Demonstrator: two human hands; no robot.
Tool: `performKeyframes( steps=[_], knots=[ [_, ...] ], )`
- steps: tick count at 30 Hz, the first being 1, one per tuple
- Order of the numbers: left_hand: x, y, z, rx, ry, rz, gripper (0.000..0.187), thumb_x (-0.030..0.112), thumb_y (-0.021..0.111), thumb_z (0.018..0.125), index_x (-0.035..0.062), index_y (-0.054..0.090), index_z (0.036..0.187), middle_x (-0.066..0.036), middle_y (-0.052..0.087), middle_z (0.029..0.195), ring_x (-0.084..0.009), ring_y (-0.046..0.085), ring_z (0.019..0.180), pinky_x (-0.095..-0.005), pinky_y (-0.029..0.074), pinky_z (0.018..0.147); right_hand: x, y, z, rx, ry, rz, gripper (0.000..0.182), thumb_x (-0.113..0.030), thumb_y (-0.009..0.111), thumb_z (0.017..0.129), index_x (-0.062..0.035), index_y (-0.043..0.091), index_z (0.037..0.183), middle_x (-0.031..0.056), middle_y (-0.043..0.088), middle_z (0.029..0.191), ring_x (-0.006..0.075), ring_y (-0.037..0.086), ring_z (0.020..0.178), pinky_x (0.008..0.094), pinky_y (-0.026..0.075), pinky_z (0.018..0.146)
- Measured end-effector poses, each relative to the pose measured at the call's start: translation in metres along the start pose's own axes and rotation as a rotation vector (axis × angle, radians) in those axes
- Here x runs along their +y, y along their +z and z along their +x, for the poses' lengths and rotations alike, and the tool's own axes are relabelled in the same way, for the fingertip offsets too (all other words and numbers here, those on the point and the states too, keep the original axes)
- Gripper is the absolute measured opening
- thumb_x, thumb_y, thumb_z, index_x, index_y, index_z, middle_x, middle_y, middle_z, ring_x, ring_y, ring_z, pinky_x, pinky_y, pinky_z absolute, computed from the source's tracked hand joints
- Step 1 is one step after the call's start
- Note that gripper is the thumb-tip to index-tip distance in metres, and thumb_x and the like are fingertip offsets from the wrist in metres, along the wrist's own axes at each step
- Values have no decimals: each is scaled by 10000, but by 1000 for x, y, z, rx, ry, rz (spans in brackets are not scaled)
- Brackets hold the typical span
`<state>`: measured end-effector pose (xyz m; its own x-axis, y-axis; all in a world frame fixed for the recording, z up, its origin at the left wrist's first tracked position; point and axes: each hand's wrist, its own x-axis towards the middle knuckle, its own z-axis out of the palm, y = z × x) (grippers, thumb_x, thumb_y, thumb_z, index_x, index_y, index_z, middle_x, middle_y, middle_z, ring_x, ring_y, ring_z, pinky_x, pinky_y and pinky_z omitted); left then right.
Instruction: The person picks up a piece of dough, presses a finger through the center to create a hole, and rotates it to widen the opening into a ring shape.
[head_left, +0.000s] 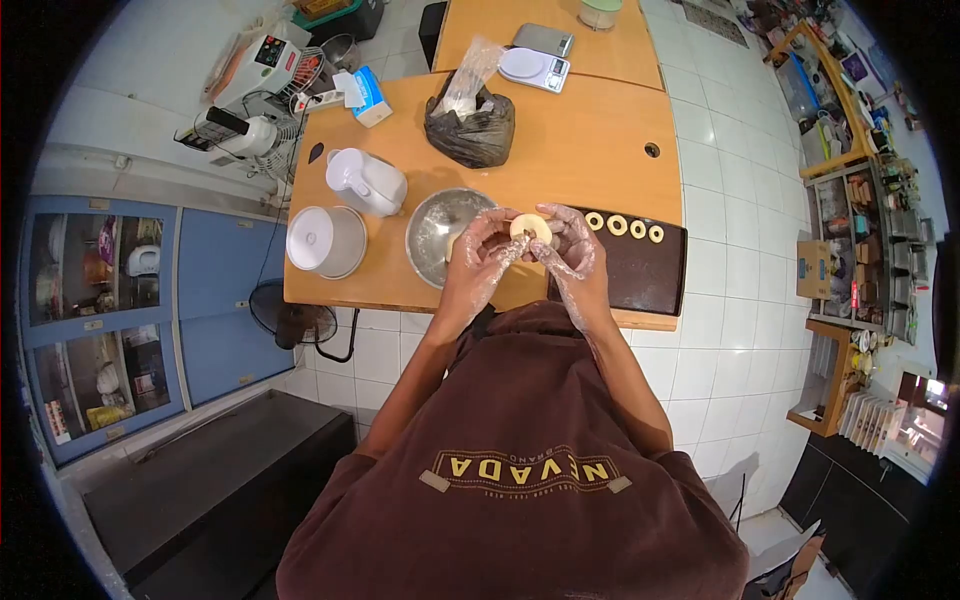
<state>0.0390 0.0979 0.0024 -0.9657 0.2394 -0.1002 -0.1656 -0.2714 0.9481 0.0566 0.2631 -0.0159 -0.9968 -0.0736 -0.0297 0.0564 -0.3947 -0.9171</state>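
Between my floury hands I hold a pale ring of dough (530, 222) with a small hole in its middle. My left hand (485, 250) grips its left side, fingers curled and thumb at the lower rim. On the opposite side my right hand (574, 250) pinches the ring between thumb and fingers. Left of my hands stands a metal mixing bowl (424, 232) dusted with flour; my left hand covers part of it. To the right lies a dark baking tray (635, 275) with several dough rings (617, 225) in a row along its far edge.
A white jug (365, 180) and a white round container (322, 242) stand on the table's left. Farther back are a black plastic bag (470, 135), a white kitchen scale (535, 68) and a blue box (371, 98). A black fan (292, 315) is beside the table.
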Motion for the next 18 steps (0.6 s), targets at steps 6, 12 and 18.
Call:
performKeyframes(
  steps=[6,12,18],
  knots=[
    [3,-9,2,-34,14,60,407,77,709,946,5,559,1317,-85,669,1134,-146,651,1068,-289,534,938,1,0,-2,4,-18,-41,462,17,695,956,-19,542,1390,62,639,1150,136,650,1075,282,523,935],
    [1,-10,2,10,7,89,424,103,718,940,19,559,1324,-74,667,1154,-142,642,1077,-295,514,956,-2,0,-1,21,22,-121,468,-2,717,947,-43,553,1383,47,652,1122,125,636,1083,299,511,959],
    [-5,-7,1,-37,0,79,428,99,719,937,18,559,1326,-71,661,1189,-145,637,1093,-301,506,977,-3,3,1,44,0,-84,465,-8,723,948,-36,553,1380,44,655,1111,126,648,1062,293,511,947]
  ],
)
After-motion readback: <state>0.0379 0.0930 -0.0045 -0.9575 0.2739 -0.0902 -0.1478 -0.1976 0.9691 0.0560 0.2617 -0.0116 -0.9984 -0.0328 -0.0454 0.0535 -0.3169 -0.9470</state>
